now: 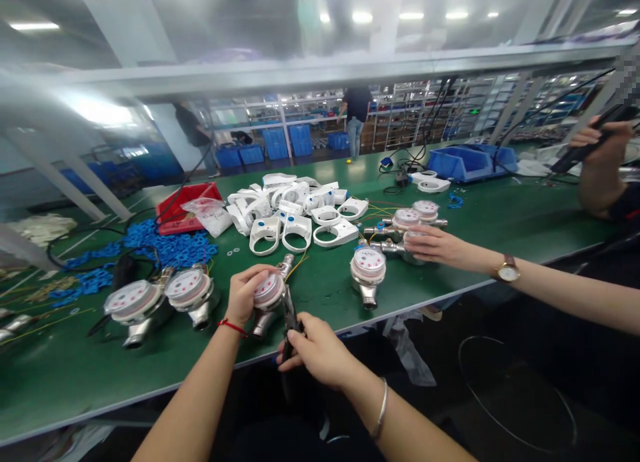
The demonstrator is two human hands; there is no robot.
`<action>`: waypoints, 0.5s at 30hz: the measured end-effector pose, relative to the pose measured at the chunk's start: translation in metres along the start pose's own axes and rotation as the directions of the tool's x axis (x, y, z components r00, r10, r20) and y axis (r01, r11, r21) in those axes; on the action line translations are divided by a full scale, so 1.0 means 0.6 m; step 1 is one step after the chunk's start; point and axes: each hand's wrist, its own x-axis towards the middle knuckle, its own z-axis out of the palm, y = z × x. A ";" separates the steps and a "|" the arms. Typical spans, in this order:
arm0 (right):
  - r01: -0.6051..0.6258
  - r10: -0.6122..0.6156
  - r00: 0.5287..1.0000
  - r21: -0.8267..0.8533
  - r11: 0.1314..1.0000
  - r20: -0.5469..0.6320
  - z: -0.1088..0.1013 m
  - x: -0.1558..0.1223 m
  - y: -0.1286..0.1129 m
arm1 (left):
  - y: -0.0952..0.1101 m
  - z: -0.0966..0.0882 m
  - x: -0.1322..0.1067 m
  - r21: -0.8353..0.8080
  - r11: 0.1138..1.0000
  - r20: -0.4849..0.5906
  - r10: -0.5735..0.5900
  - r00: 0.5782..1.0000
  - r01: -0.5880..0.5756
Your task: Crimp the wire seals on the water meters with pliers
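My left hand point(244, 294) is closed around the near side of a water meter point(269, 291) with a round dial and metal pipe ends, on the green bench. Thin yellow wires run from this meter's far side. In my right hand point(320, 350) is a pair of pliers point(289, 315), its jaws up against the meter's right side; whether they grip anything is not visible. To the left sit two similar meters point(187, 289). Another meter point(368, 270) stands to the right, close to a co-worker's hand point(440, 249), which rests on a meter in a group of several.
White plastic ring brackets point(295, 232) are piled mid-bench. Left of them are blue clips point(170, 245), a red bin point(187, 205) and a plastic bag point(210, 215). A blue bin point(465, 163) stands back right. Another person's hand point(603, 142) holds a dark tool at far right.
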 end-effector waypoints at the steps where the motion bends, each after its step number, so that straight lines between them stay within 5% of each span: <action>1: -0.015 0.015 1.000 0.098 0.995 0.003 0.008 0.005 0.001 | -0.002 -0.001 -0.002 -0.010 1.000 -0.022 0.002 1.000 -0.002; 4: -0.040 0.047 0.999 0.359 0.932 -0.012 0.022 0.018 0.000 | -0.005 -0.002 -0.005 -0.011 1.000 -0.040 0.012 0.999 -0.012; 8: -0.052 0.048 0.999 0.430 0.902 0.021 0.015 0.023 -0.010 | -0.007 0.002 -0.003 0.027 0.999 -0.013 0.034 0.999 -0.033; 15: -0.063 0.060 0.997 -0.076 0.995 -0.041 -0.010 0.016 -0.031 | -0.004 0.008 0.005 0.117 0.992 0.005 0.055 0.998 -0.055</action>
